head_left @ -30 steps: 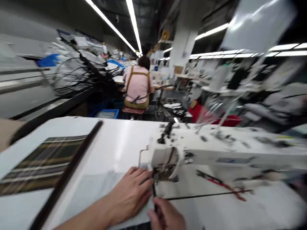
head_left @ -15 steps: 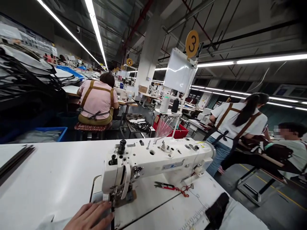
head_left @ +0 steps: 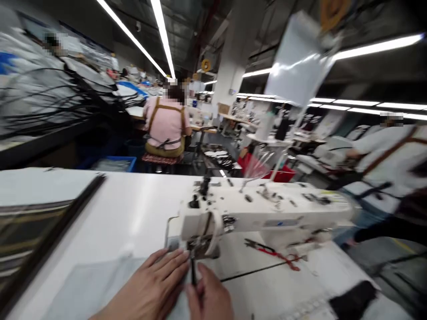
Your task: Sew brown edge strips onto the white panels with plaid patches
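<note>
A white sewing machine [head_left: 247, 213] stands on the table, its needle area close to both hands. My left hand [head_left: 156, 280] lies flat, fingers stretched out, on pale grey-blue fabric [head_left: 90, 280] just left of the presser foot. Beside it, my right hand [head_left: 213, 295] pinches a narrow black strip [head_left: 193, 269] between thumb and finger. That strip runs up toward the foot along the fabric's edge. Motion blur hides its exact contact with the needle. Red-handled thread snips [head_left: 271, 252] rest on the table under the machine's arm.
Plaid fabric with a dark border [head_left: 36, 240] lies at the table's left. A black piece [head_left: 353, 300] and a clear ruler [head_left: 303, 309] are at the lower right. Thread cones [head_left: 265, 126] stand behind the machine. A person in pink [head_left: 165, 122] sits ahead; another stands at right.
The view has swung left and down. My right hand has come into view at the black strip. More of my left hand and the pale fabric beneath it now show.
</note>
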`<state>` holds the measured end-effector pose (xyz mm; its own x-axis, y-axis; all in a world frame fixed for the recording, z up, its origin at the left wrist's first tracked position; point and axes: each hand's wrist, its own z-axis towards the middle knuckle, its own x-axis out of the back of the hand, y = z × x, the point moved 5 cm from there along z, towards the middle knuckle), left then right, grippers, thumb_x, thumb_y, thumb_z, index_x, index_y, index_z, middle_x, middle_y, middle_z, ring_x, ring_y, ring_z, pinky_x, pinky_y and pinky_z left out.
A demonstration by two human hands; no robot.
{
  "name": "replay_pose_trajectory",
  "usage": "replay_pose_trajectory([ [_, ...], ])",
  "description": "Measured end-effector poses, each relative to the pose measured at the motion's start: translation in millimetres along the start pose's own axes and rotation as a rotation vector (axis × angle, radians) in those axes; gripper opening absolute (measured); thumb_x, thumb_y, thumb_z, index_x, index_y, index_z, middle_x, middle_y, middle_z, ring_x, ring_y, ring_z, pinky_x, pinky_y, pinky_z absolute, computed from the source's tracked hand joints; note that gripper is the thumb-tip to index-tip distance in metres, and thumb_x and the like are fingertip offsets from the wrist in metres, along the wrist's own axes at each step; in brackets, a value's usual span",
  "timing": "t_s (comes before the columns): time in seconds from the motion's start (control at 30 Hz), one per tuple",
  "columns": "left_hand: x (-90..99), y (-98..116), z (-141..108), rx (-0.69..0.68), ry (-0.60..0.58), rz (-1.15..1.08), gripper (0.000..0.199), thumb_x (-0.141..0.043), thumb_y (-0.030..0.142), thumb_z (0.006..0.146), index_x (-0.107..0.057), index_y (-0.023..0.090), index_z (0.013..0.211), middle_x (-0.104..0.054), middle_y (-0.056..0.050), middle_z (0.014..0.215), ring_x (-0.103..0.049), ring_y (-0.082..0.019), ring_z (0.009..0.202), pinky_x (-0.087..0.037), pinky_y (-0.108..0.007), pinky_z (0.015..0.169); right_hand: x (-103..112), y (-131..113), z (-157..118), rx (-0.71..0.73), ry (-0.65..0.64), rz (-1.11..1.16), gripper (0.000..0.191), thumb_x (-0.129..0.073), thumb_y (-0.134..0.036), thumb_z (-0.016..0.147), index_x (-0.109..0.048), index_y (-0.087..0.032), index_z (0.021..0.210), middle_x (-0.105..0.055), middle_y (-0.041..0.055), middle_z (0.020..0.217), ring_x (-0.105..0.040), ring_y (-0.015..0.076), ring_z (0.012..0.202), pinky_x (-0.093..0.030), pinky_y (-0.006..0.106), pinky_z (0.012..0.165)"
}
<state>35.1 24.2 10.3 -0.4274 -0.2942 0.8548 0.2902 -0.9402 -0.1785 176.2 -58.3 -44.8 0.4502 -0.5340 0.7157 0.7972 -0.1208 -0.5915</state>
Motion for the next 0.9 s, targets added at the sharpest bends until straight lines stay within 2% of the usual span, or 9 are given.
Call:
replay_pose_trajectory([
  [0.07,10.6,3,5,0.121,-0.044,-0.131,0.032,-0.05,0.026,0.105,-0.065,0.021,0.132,-0.069,-0.004,0.139,-0.064,-0.021,0.129,-0.047,-0.038,0.109,7,2,-1,-0.068,-0.073,0.079,0.041,-0.048,-0.04,0.101,-0.068,-0.014,0.124,-0.074,0.0075,0.084,-0.072,0.0234,0.073,-0.059,0.032,0.07],
  [0.13,10.0,5,7,0.167,-0.11,-0.207,0.032,-0.05,0.031,0.106,-0.063,0.019,0.133,-0.068,-0.006,0.138,-0.061,-0.023,0.13,-0.047,-0.04,0.106,13,6,3,-0.11,-0.118,0.092,0.044,-0.05,-0.051,0.103,-0.069,-0.016,0.124,-0.074,0.0049,0.083,-0.072,0.0226,0.073,-0.058,0.031,0.066],
  [0.23,3.0,5,4,0.184,-0.197,-0.241,0.034,-0.047,0.035,0.109,-0.059,0.018,0.136,-0.065,-0.007,0.141,-0.057,-0.023,0.134,-0.045,-0.041,0.105,19,3,11,-0.028,-0.157,0.07,0.044,-0.056,-0.057,0.1,-0.072,-0.02,0.118,-0.076,0.0024,0.086,-0.073,0.0215,0.072,-0.056,0.03,0.059],
  [0.37,1.5,6,1,0.188,-0.224,-0.25,0.036,-0.046,0.034,0.109,-0.057,0.016,0.139,-0.063,-0.009,0.145,-0.054,-0.024,0.137,-0.042,-0.042,0.109,31,-13,15,0.06,-0.046,-0.001,0.042,-0.046,-0.052,0.102,-0.074,-0.021,0.107,-0.077,0.0017,0.093,-0.074,0.0206,0.074,-0.057,0.032,0.06],
  [0.43,1.2,6,2,0.181,-0.222,-0.261,0.037,-0.047,0.034,0.109,-0.056,0.015,0.139,-0.062,-0.009,0.147,-0.054,-0.024,0.138,-0.042,-0.043,0.11,34,-20,15,0.076,-0.007,-0.01,0.04,-0.046,-0.049,0.102,-0.074,-0.021,0.105,-0.077,0.0007,0.09,-0.074,0.0188,0.072,-0.056,0.031,0.06],
  [0.57,-1.8,5,3,0.18,-0.203,-0.278,0.039,-0.044,0.034,0.109,-0.057,0.012,0.139,-0.062,-0.01,0.148,-0.054,-0.025,0.138,-0.043,-0.043,0.109,33,-24,18,0.069,-0.011,-0.03,0.037,-0.049,-0.048,0.102,-0.073,-0.021,0.106,-0.074,-0.0006,0.084,-0.071,0.0168,0.068,-0.052,0.029,0.058],
  [0.73,-4.7,3,5,0.174,-0.17,-0.24,0.042,-0.04,0.032,0.111,-0.057,0.008,0.14,-0.061,-0.013,0.149,-0.055,-0.026,0.139,-0.045,-0.043,0.107,36,-28,19,0.131,0.006,-0.068,0.04,-0.044,-0.048,0.106,-0.073,-0.02,0.104,-0.072,-0.0016,0.082,-0.068,0.0129,0.064,-0.049,0.027,0.057],
  [0.9,-7.7,1,7,0.188,-0.193,-0.231,0.044,-0.04,0.032,0.111,-0.056,0.007,0.143,-0.06,-0.013,0.15,-0.053,-0.027,0.14,-0.046,-0.044,0.108,36,-32,16,0.208,0.007,-0.107,0.043,-0.039,-0.044,0.11,-0.072,-0.018,0.107,-0.071,-0.0001,0.086,-0.07,0.0129,0.075,-0.049,0.026,0.062],
])
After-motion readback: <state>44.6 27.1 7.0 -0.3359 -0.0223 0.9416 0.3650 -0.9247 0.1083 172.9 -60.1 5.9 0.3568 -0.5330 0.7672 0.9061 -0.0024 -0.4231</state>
